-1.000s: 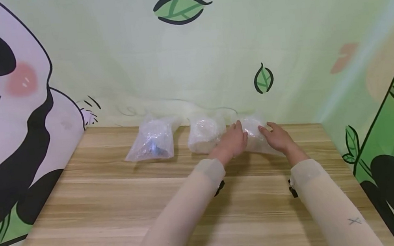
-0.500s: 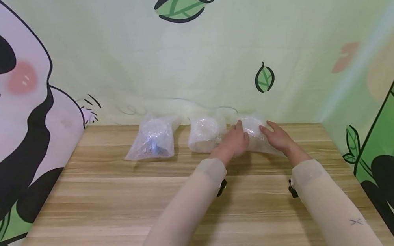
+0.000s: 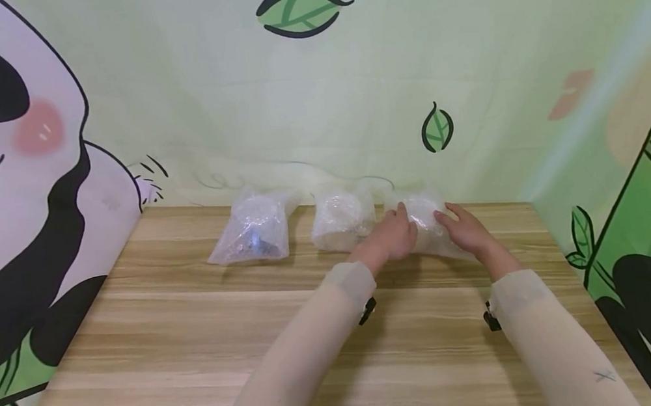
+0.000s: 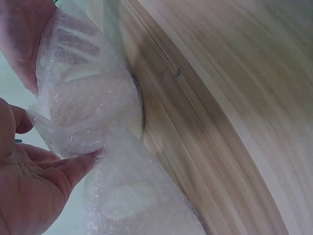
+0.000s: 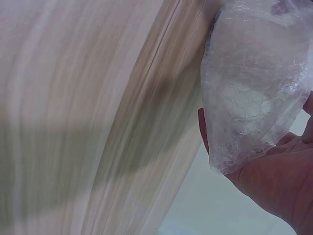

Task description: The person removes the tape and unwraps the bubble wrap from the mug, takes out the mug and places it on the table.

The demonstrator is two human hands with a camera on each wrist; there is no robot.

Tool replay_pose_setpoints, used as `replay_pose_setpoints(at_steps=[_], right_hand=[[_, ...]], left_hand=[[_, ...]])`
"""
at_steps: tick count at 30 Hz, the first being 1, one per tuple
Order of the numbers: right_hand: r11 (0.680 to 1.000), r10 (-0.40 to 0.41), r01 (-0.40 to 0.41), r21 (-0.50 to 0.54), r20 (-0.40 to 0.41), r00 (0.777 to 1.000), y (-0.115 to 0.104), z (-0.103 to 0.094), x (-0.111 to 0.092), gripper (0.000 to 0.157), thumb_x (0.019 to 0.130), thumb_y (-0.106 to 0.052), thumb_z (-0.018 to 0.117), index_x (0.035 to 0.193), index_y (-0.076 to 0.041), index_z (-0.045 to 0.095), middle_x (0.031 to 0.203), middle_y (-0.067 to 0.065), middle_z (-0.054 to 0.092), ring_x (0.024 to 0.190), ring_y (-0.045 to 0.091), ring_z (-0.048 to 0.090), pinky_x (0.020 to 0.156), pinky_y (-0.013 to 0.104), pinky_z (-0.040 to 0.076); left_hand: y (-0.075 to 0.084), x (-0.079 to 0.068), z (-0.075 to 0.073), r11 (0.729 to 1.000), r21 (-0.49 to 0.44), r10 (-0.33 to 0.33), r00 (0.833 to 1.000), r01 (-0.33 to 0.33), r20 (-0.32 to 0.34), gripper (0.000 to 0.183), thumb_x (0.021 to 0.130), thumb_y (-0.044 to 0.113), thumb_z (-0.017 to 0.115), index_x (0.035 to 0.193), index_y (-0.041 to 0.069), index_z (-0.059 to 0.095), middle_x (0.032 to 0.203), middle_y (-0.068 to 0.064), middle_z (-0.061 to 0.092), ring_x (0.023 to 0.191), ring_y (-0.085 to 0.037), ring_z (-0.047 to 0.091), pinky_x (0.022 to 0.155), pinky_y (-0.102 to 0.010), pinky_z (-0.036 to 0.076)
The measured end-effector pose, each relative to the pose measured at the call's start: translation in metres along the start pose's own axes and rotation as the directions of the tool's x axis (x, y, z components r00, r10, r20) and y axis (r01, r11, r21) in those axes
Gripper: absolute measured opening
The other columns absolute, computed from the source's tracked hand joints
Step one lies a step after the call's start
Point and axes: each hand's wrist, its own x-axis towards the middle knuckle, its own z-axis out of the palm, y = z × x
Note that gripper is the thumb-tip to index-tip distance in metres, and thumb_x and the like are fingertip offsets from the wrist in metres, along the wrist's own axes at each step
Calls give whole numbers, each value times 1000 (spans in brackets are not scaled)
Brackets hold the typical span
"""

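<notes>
Three clear bubble-wrap packages stand in a row along the table's back edge. My left hand (image 3: 392,234) grips the left side of the rightmost bubble-wrap package (image 3: 423,210). In the left wrist view its thumb and fingers (image 4: 73,169) pinch the wrap near a fold, right beside the middle bubble-wrap package (image 4: 137,200). On the other side, my right hand (image 3: 468,232) holds the same package, thumb in front. The right wrist view shows one fingertip (image 5: 203,127) coming out from behind the wrap. A pale shape shows through the plastic; its kind is unclear.
The left bubble-wrap package (image 3: 254,229) has something blue inside. A wooden table (image 3: 199,359) spreads out in front, its back edge against a pale green printed backdrop (image 3: 203,90). A thin cable (image 3: 298,162) runs along the backdrop behind the packages.
Both hands have shifted slightly right and toward me, and the rightmost package moves a little with them. The other two packages stay where they were.
</notes>
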Motion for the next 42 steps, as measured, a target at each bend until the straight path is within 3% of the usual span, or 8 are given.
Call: replay_pose_setpoints(at_steps=[9,18,29,37,42], right_hand=[[1000,-13,13,2,-3,1000,7,0,-13,77,110,-50,36,165,-1,14,168,31,19,151,50,31,124,62,29],[1000,-14,15,-25,3,1000,14,3,-35,79,110,-54,34,164,0,15,165,33,25,147,51,37,118,63,38],[998,15,-17,-55,-26,1000,16,10,-67,80,109,-56,36,165,-2,17,165,34,26,147,53,37,116,65,39],[997,44,-46,-63,-36,998,11,7,-92,84,106,-63,35,166,-6,17,165,34,26,147,55,35,113,69,41],[997,16,-20,-73,-48,999,6,7,-108,82,107,-61,37,165,-5,22,160,36,34,141,54,44,106,66,49]], left_hand=[[6,-13,3,1000,14,24,999,-24,24,64,113,34,28,164,-3,13,167,-23,30,152,-34,38,126,-41,35],[10,-29,15,999,-18,44,999,-45,-17,64,113,34,32,163,-3,20,164,-23,37,150,-34,43,124,-41,39],[12,-55,20,995,-33,92,996,-93,-10,64,112,35,35,162,-3,23,161,-24,42,147,-34,46,122,-41,40],[15,-75,18,986,-55,152,987,-155,-54,64,112,37,40,161,-2,27,159,-20,47,147,-30,47,123,-38,40],[17,-91,16,983,-23,182,981,-184,-74,64,111,38,41,160,-2,30,157,-19,50,146,-29,50,121,-37,42]])
